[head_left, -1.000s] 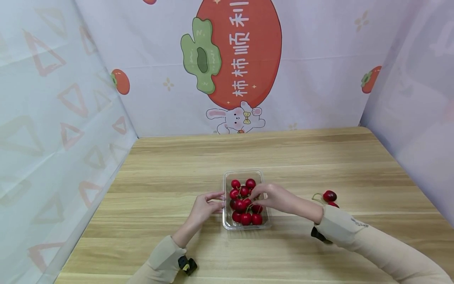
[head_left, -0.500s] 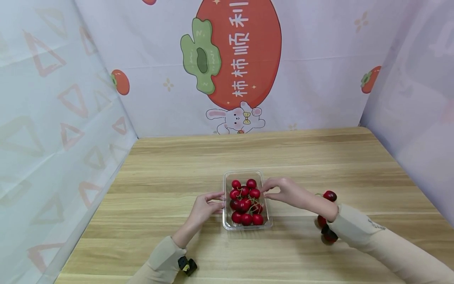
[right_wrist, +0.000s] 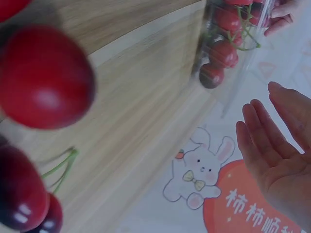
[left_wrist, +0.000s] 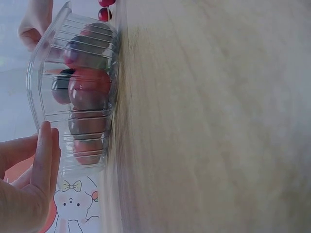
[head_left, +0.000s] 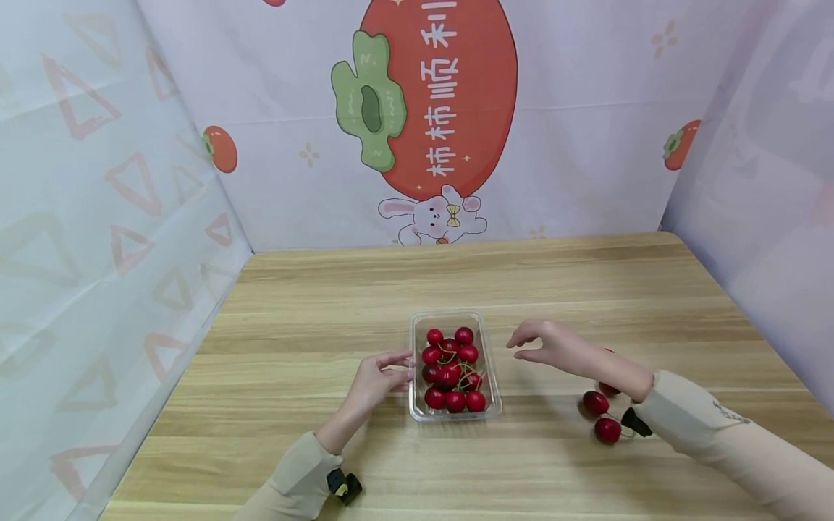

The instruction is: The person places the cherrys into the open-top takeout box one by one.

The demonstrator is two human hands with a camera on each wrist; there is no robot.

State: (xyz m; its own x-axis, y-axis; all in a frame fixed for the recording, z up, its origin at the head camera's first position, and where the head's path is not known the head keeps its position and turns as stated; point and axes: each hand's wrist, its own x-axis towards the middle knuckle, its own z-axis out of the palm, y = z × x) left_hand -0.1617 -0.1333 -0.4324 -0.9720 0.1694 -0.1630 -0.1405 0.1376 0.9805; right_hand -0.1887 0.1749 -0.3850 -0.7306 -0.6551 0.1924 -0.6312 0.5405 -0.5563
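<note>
A clear plastic box [head_left: 422, 416] stands on the table with several red cherries [head_left: 449, 375] inside, some with green stems. My left hand [head_left: 379, 379] touches the box's left wall; in the left wrist view its fingers [left_wrist: 44, 160] are straight against the rim. To the right of the box, my right hand [head_left: 554, 347] hovers above the table, apart from it. The right wrist view shows that hand's fingers [right_wrist: 260, 133] loosely bent with nothing between them. Under the right forearm lie loose cherries [head_left: 607, 430], partly hidden by the sleeve and wrist camera.
The wooden table [head_left: 313, 304] reaches back to a printed cloth [head_left: 573, 181] with a large persimmon and a rabbit. Another cloth hangs at the left [head_left: 130, 304], and a pale one at the right. In the right wrist view, stemmed cherries [right_wrist: 22, 189] lie close to the camera.
My right hand has drawn back from the cherries in the box, moving right over the table. The cherries in the box have shifted slightly. My left hand has stayed at the box's side.
</note>
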